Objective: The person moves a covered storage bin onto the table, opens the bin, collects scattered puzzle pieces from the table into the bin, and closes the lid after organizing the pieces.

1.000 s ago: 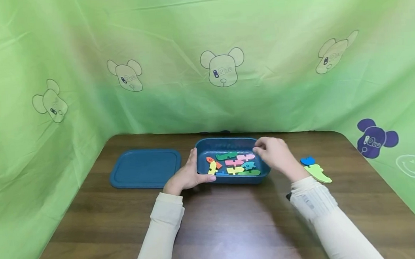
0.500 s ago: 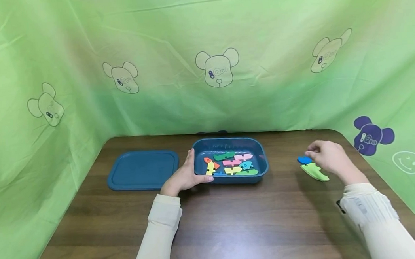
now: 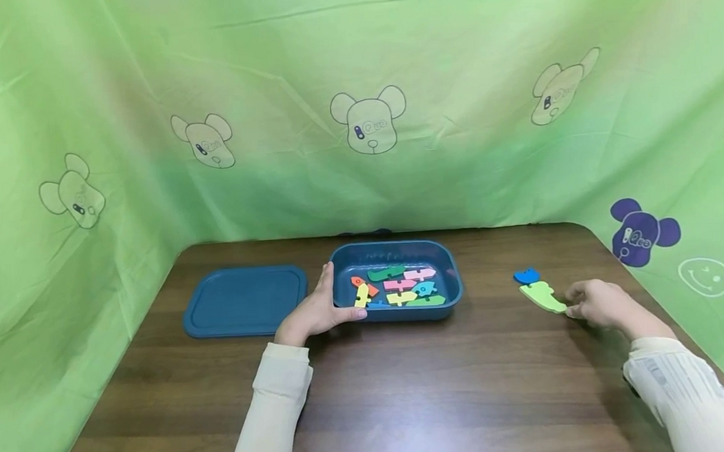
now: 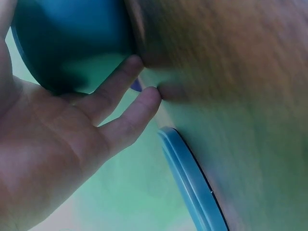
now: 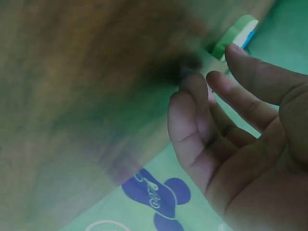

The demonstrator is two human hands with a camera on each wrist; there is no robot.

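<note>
My left hand (image 3: 319, 311) stays at the near left corner of a dark blue plastic box (image 3: 395, 253), thumb along the front wall and fingers straight against the left side. Its fingertips reach down to the tabletop in the left wrist view, below the box (image 4: 86, 33). Over on the right, my right hand (image 3: 603, 301) pinches the narrow tail end of a light-green puzzle piece (image 3: 540, 296) between thumb and forefinger. A blue puzzle piece (image 3: 525, 275) adjoins its upper end. In the right wrist view the light-green piece (image 5: 238, 32) shows partly behind the thumb.
Several small notched pieces lie in the box, among them a pink piece (image 3: 399, 285) and a yellow piece (image 3: 362, 296). The box's blue lid (image 3: 251, 295) lies flat to its left. A green printed curtain (image 3: 470, 157) surrounds the wooden table (image 3: 409, 389).
My right hand has moved from the box's right rim over to the two pieces, then down to the light-green one's tail. The left hand has stayed at the box.
</note>
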